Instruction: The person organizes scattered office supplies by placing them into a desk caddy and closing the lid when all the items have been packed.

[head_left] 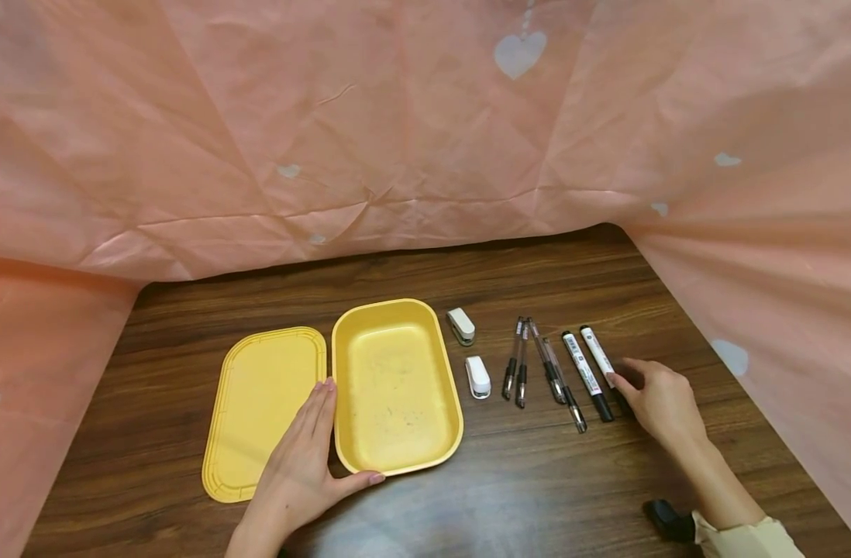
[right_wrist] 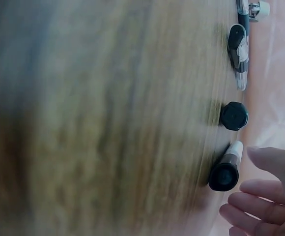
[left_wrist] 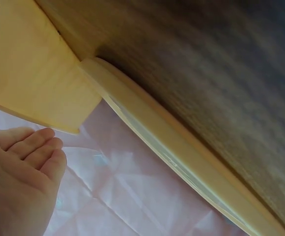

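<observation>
A yellow plastic box (head_left: 397, 372), without its lid on, stands on the table. My left hand (head_left: 301, 461) lies along its left side and near corner, fingers straight and thumb spread; the left wrist view also shows this hand (left_wrist: 24, 177) with fingers extended. On the right, my right hand (head_left: 666, 403) is at the outer whiteboard marker (head_left: 596, 350), with thumb and fingers spread about its capped end. In the right wrist view a gap shows between the fingers and that marker (right_wrist: 225, 174). A second marker (head_left: 584, 370) lies just left of it.
A yellow lid (head_left: 261, 411) lies left of the box. Two small white staplers (head_left: 477, 377) sit to its right, then several black-gripped pens (head_left: 522, 364). A pink cloth (head_left: 397, 116) with hearts surrounds the wooden table (head_left: 502, 480).
</observation>
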Motion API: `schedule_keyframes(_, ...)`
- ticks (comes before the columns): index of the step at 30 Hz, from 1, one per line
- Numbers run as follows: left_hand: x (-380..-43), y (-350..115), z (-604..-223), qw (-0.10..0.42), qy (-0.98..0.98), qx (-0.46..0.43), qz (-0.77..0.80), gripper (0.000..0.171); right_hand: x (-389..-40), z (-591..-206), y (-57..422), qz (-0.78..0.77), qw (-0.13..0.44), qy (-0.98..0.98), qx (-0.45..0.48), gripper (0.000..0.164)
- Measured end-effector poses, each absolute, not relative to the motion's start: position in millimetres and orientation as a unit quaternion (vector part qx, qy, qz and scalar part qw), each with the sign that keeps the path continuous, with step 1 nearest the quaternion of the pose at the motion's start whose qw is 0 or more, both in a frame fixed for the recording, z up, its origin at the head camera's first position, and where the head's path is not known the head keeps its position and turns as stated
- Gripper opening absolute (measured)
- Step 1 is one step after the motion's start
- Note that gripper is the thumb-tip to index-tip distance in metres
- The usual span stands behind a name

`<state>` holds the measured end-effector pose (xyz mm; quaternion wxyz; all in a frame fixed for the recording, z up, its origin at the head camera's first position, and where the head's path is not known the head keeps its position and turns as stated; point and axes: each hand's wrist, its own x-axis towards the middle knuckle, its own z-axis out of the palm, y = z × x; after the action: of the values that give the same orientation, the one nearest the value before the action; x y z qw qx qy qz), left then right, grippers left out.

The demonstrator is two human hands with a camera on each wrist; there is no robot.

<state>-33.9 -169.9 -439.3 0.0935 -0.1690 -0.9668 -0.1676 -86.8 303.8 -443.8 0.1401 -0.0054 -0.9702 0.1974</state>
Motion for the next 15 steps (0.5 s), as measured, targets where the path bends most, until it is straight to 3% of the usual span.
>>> schedule_keyframes(15, -34.0, -169.0, -437.0, 0.058, -0.973, -0.149, -0.164, 0.125, -87.8, -444.9, 304.6, 0.185, 0.083, -0.979, -0.023, 0.022)
